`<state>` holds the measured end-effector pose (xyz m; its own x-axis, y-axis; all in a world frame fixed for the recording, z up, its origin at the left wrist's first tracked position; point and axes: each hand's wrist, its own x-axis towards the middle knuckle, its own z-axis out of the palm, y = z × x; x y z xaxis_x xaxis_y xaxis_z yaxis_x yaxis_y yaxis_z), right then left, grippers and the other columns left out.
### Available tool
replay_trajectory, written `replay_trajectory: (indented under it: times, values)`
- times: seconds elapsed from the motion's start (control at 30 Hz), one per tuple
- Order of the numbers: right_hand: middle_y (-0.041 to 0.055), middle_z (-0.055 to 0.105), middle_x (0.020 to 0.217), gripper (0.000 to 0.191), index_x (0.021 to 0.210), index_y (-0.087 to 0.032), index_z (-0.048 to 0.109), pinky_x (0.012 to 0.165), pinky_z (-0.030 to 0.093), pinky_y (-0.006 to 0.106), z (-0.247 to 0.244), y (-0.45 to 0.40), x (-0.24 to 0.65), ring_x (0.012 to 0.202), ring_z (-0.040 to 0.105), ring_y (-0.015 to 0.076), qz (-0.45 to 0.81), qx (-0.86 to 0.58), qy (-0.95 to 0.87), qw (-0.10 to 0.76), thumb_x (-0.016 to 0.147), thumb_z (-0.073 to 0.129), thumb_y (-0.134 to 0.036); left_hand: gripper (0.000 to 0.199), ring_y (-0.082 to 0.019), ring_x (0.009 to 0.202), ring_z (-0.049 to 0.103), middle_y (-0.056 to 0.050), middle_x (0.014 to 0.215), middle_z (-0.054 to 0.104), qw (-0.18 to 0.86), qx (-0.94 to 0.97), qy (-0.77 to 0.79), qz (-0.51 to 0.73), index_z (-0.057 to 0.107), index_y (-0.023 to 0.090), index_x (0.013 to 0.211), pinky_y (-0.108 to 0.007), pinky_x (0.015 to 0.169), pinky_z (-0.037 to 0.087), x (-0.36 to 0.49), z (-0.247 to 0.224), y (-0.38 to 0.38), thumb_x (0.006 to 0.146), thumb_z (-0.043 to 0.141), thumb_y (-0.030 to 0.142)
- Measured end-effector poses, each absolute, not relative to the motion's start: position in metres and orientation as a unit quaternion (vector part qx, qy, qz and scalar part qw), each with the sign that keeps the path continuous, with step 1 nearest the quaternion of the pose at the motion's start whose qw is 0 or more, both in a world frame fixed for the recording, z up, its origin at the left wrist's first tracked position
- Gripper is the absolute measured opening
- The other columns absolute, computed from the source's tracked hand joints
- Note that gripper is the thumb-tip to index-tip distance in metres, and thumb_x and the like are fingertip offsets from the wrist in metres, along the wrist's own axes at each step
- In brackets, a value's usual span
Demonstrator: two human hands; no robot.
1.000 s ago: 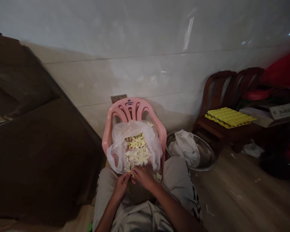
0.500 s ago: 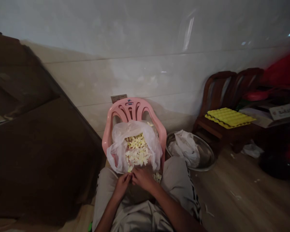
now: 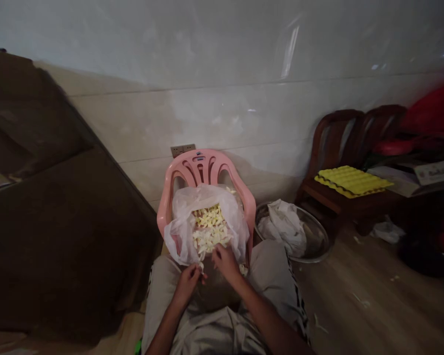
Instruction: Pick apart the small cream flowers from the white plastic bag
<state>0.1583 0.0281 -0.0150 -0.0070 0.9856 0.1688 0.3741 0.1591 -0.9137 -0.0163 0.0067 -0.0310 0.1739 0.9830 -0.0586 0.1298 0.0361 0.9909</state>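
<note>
We are sitting with our beige shorts (image 3: 274, 276) at the bottom of the view, and our left hand (image 3: 187, 285) is pinching a small pale piece between its fingertips at the lower edge of a translucent white plastic bag (image 3: 181, 231). Our right hand (image 3: 225, 262) is curving its fingers downward just beside it, at the front of the bag, and we cannot tell whether it is holding anything. A heap of pale yellow flower pieces (image 3: 210, 231) is lying in the bag, just ahead of both hands. The bag is resting on a pink plastic armchair (image 3: 196, 165), whose backrest carries a small blue label too tiny to read. To our right, a round steel basin (image 3: 316, 236) is holding crumpled white plastic (image 3: 283, 229) on the wooden floor (image 3: 362, 301). A dark brown sheet (image 3: 59, 236) is sloping along our left. Farther off, a yellow egg tray (image 3: 351, 181) is lying on 1 of 2 dark wooden chairs (image 3: 336, 143), and a white tiled wall (image 3: 222, 113) is rising behind, with a 2-gang socket (image 3: 182, 150).
</note>
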Motion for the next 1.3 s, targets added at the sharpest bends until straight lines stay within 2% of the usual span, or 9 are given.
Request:
replay_trajectory:
  times: [0.17, 0.27, 0.4, 0.63, 0.73, 0.9, 1.03, 1.13, 1.3]
  values:
    - [-0.0056, 0.054, 0.053, 0.025, 0.073, -0.022, 0.046, 0.046, 0.038, 0.021, -0.01, 0.036, 0.179, 0.042, 0.055, 0.0128, 0.352, -0.599, -0.478, 0.538, 0.091, 0.039, -0.038, 0.049, -0.016, 0.047, 0.06, -0.002, 0.06, 0.07, 0.513, 0.541, 0.511, 0.427, 0.061, 0.019, 0.068, -0.028, 0.055, 0.047, -0.014, -0.033, 0.006, 0.076, 0.061, 0.067]
    - [-0.0052, 0.054, 0.053, 0.024, 0.073, -0.022, 0.048, 0.048, 0.038, 0.021, -0.008, 0.033, 0.182, 0.045, 0.056, 0.0128, 0.327, -0.61, -0.509, 0.512, 0.091, 0.04, -0.035, 0.052, -0.016, 0.046, 0.06, -0.003, 0.061, 0.072, 0.519, 0.546, 0.51, 0.415, 0.062, 0.018, 0.067, -0.027, 0.054, 0.046, -0.013, -0.031, 0.006, 0.077, 0.06, 0.069]
    - [-0.003, 0.057, 0.058, 0.024, 0.072, -0.02, 0.055, 0.057, 0.038, 0.021, -0.008, 0.026, 0.171, 0.055, 0.056, 0.0126, 0.274, -0.559, -0.643, 0.445, 0.092, 0.044, -0.028, 0.057, -0.017, 0.05, 0.065, -0.006, 0.067, 0.076, 0.545, 0.554, 0.515, 0.361, 0.071, 0.015, 0.074, -0.028, 0.056, 0.046, -0.013, -0.033, 0.006, 0.077, 0.06, 0.071]
    - [0.0029, 0.069, 0.083, 0.02, 0.085, -0.02, 0.069, 0.073, 0.043, 0.022, -0.007, 0.018, 0.153, 0.08, 0.063, 0.0159, 0.276, -0.436, -0.768, 0.38, 0.093, 0.051, -0.016, 0.059, -0.019, 0.053, 0.067, -0.006, 0.069, 0.076, 0.532, 0.561, 0.511, 0.376, 0.073, 0.014, 0.077, -0.029, 0.06, 0.049, -0.015, -0.029, 0.005, 0.081, 0.056, 0.07]
    - [0.0032, 0.068, 0.085, 0.023, 0.088, -0.02, 0.07, 0.076, 0.044, 0.023, -0.005, 0.014, 0.153, 0.082, 0.063, 0.0161, 0.271, -0.424, -0.783, 0.367, 0.097, 0.049, -0.02, 0.057, -0.02, 0.053, 0.067, -0.004, 0.069, 0.075, 0.524, 0.539, 0.515, 0.412, 0.073, 0.014, 0.085, -0.03, 0.061, 0.051, -0.014, -0.025, 0.006, 0.079, 0.059, 0.07]
    - [0.0043, 0.069, 0.089, 0.025, 0.096, -0.021, 0.071, 0.077, 0.044, 0.024, -0.002, 0.01, 0.153, 0.083, 0.062, 0.016, 0.243, -0.415, -0.805, 0.348, 0.1, 0.047, -0.024, 0.058, -0.019, 0.051, 0.065, -0.003, 0.066, 0.073, 0.515, 0.528, 0.509, 0.444, 0.073, 0.015, 0.079, -0.031, 0.059, 0.051, -0.014, -0.023, 0.007, 0.072, 0.064, 0.072]
    - [0.0025, 0.069, 0.086, 0.023, 0.092, -0.021, 0.071, 0.075, 0.043, 0.023, 0.001, 0.011, 0.152, 0.082, 0.063, 0.0152, 0.256, -0.415, -0.795, 0.36, 0.098, 0.049, -0.02, 0.054, -0.02, 0.058, 0.066, -0.002, 0.061, 0.07, 0.5, 0.547, 0.501, 0.448, 0.072, 0.016, 0.076, -0.03, 0.066, 0.052, -0.015, -0.023, 0.006, 0.076, 0.063, 0.068]
    - [0.0016, 0.069, 0.08, 0.024, 0.082, -0.02, 0.071, 0.075, 0.044, 0.022, 0.001, 0.014, 0.153, 0.079, 0.063, 0.0152, 0.284, -0.42, -0.777, 0.372, 0.096, 0.052, -0.019, 0.052, -0.018, 0.058, 0.065, -0.003, 0.067, 0.073, 0.517, 0.552, 0.481, 0.444, 0.073, 0.016, 0.079, -0.03, 0.066, 0.052, -0.014, -0.023, 0.006, 0.078, 0.063, 0.066]
    - [0.0023, 0.072, 0.084, 0.016, 0.093, -0.021, 0.074, 0.076, 0.046, 0.024, -0.005, 0.019, 0.156, 0.081, 0.065, 0.0161, 0.322, -0.422, -0.754, 0.388, 0.094, 0.058, -0.022, 0.054, -0.018, 0.056, 0.064, -0.005, 0.071, 0.074, 0.533, 0.542, 0.471, 0.447, 0.073, 0.015, 0.08, -0.03, 0.061, 0.052, -0.013, -0.025, 0.007, 0.076, 0.065, 0.068]
